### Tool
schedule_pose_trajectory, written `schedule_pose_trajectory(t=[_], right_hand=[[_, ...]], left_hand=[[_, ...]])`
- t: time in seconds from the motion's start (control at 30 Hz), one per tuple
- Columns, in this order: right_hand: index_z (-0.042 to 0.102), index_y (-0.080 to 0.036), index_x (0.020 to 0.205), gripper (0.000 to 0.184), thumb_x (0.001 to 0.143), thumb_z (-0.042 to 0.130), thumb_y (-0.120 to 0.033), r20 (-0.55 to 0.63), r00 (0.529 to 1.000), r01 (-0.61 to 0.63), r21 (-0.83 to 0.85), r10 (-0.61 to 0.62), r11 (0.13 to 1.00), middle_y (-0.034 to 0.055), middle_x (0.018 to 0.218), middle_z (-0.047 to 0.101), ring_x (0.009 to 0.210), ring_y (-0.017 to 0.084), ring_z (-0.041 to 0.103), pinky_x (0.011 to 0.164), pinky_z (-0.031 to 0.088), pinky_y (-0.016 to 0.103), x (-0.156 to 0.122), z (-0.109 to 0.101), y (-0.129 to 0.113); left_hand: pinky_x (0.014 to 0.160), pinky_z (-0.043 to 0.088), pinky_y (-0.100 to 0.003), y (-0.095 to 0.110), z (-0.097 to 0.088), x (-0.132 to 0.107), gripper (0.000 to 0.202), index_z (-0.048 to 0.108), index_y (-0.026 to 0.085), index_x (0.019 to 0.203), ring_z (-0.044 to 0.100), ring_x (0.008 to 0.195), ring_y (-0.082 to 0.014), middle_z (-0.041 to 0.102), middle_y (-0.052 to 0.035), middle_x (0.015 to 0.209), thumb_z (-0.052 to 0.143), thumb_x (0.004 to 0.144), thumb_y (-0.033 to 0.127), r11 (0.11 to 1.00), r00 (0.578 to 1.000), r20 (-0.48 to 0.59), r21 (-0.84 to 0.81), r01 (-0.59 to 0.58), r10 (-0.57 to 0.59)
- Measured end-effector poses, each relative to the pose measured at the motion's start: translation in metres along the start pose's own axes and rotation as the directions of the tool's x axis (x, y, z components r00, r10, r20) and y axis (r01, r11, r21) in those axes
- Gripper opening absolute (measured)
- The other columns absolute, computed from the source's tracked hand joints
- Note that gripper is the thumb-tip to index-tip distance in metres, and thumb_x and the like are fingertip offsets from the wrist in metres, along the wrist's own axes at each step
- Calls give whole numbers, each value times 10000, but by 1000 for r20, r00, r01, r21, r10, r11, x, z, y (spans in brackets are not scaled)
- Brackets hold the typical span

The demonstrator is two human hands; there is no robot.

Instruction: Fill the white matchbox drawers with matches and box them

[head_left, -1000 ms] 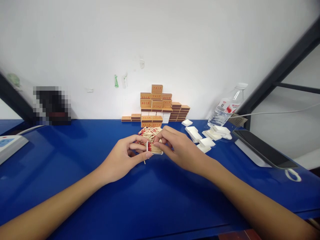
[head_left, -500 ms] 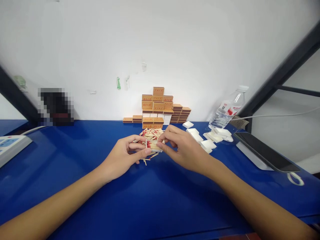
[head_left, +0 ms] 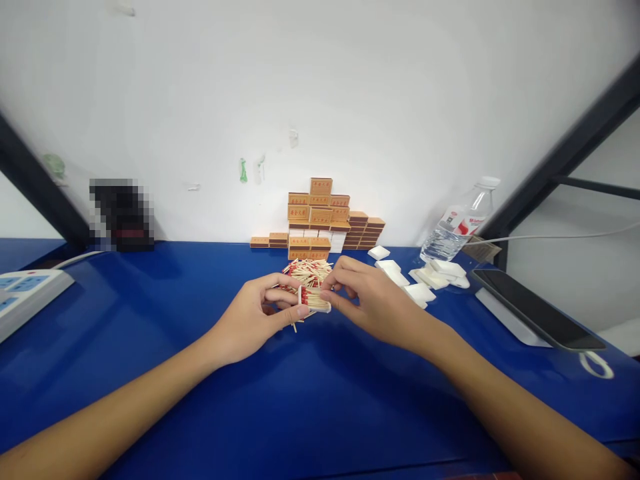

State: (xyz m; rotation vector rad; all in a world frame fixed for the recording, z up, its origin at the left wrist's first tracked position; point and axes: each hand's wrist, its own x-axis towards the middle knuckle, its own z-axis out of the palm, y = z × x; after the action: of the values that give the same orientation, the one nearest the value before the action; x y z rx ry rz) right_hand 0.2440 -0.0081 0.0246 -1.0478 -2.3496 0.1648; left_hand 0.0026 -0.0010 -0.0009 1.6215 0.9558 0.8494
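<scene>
Left hand [head_left: 253, 320] still holding tray [head_left: 323, 309], right hand [head_left: 373, 300] still at matches [head_left: 312, 298]

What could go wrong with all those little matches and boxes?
1. The tray in the left hand is open-topped and full of matches. If it tips, they might spill.
2. The right hand is working close to the pile, so a brush could scatter the loose matches across the table.
3. The stacked boxes stand just behind the pile. A bump might topple some.
</scene>
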Motion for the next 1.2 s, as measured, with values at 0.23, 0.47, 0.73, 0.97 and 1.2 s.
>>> schedule_pose_trajectory(t=[0.23, 0.47, 0.73, 0.97, 1.2], right_hand=[[636, -193, 967, 87, 1034, 584, -215, -57, 998, 39, 40, -36, 998, 39, 936, 585, 787, 158, 564, 683, 429, 286, 1, 8, 1], [662, -199, 1007, 56, 1010, 611, -175, -46, 999, 20, 37, -18, 999, 39, 978, 600, 765, 141, 555, 681, 423, 278, 1, 4, 3], [649, -196, 965, 55, 994, 618, -160, -55, 998, 31, 32, -29, 999, 38, 956, 615, 742, 136, 559, 664, 425, 275, 2, 6, 1], [654, -194, 950, 57, 997, 623, -184, -23, 1000, 17, 11, -16, 1000, 41, 943, 616, 767, 145, 572, 669, 435, 278, 2, 5, 1], [650, -192, 957, 59, 996, 613, -170, -30, 999, 15, 12, -14, 1000, 42, 952, 621, 781, 147, 577, 681, 436, 284, 2, 3, 1]], left_hand=[[669, 531, -293, 1, 2, 0, 433, 629, 184, 1170, 719, 744, -180, 821, -65, 931, 818, 857, 416, 999, 1000, 12, -43, 10, -9], [641, 536, -290, -1, 1, 0, 434, 630, 194, 1153, 729, 774, -196, 812, -51, 912, 818, 850, 442, 996, 1000, 15, -80, 27, -26], [655, 514, -294, -2, 2, -1, 430, 632, 187, 1126, 696, 729, -183, 818, -70, 903, 818, 850, 460, 998, 1000, 6, -52, 26, -26], [721, 539, -329, -7, 0, 1, 438, 635, 186, 1140, 735, 804, -218, 808, -70, 916, 811, 857, 472, 999, 1000, 9, -31, -14, 14], [706, 523, -307, -7, 0, 1, 427, 635, 190, 1171, 725, 824, -205, 819, -74, 965, 800, 873, 447, 1000, 1000, -3, -17, -5, 5]])
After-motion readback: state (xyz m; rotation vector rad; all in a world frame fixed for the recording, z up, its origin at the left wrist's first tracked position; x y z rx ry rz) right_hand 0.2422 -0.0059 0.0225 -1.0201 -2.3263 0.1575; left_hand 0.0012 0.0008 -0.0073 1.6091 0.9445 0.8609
